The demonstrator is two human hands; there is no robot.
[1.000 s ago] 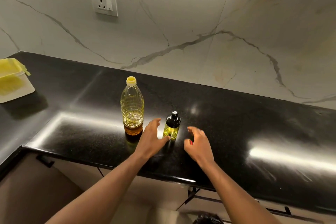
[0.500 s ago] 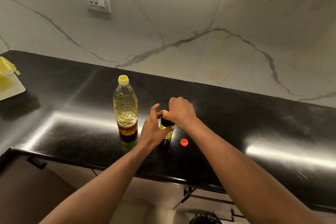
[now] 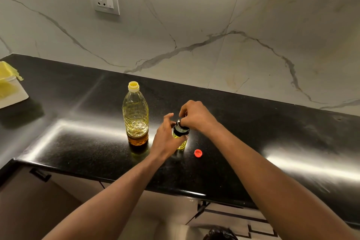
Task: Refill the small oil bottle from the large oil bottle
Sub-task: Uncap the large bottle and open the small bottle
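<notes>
Marble wall with grey veins stands behind a black polished bench point(image 3: 253, 132), and a white socket point(image 3: 103, 0) is on the wall. On the bench I see the large oil bottle point(image 3: 135, 115), upright, with a yellow top and only a little oil in the bottom part. Just beside it, to the right, is the small oil bottle point(image 3: 180, 136) with its black cap point(image 3: 181, 129). My left hand point(image 3: 167, 138) wraps the small bottle's body, fingers closed around it. My right hand point(image 3: 196, 116) sits on top, fingers pinched together on the cap (I judge I am unscrewing it, the first step). A small red cap point(image 3: 198, 153) lies on the bench near the small bottle, not touching.

I think the small bottle is light, stiff and maybe oily, so it can slip; a hold low on the body is best while the cap turns. The large bottle looks like thin plastic, soft when squeezed, and mostly empty, so light. I would take it at the middle, gently.
</notes>
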